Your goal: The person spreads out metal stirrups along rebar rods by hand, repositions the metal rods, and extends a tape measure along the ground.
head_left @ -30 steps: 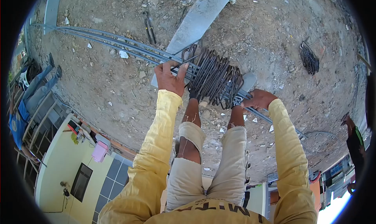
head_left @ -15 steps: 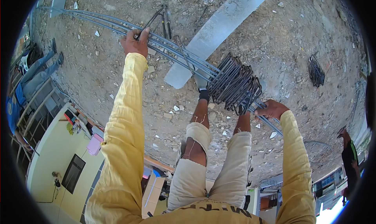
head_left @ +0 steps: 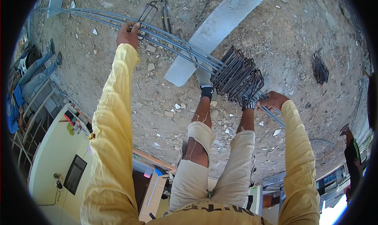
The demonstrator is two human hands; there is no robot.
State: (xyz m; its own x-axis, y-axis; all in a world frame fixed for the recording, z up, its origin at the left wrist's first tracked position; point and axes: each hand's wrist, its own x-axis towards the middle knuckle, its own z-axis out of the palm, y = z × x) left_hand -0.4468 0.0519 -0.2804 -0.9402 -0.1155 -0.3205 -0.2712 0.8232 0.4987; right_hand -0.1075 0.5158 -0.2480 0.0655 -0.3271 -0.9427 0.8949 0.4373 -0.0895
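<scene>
Several long steel bars (head_left: 169, 45) run in a loose bundle from upper left down to the right. My left hand (head_left: 128, 34) is closed on a bent rectangular stirrup (head_left: 149, 13) at the bars, its fingertips pinched together. Another stirrup (head_left: 186, 48) stands around the bars farther right. A dense stack of dark stirrups (head_left: 238, 77) encircles the bars above my feet. Beyond that stack, near the bars' right end, my right hand (head_left: 274, 100) is wrapped round the bars; some of its fingers are hidden.
A grey plank (head_left: 218, 34) lies on the rubble ground beneath the bars. Long-handled cutters (head_left: 166, 18) rest beyond them. More stirrups (head_left: 320, 69) lie in a pile at right. One person (head_left: 17, 107) is at far left, another (head_left: 351, 162) at far right.
My left hand has slid left and slightly up along the bars, and the stirrup in it has moved left too. My right hand stays at the bars' right end.
</scene>
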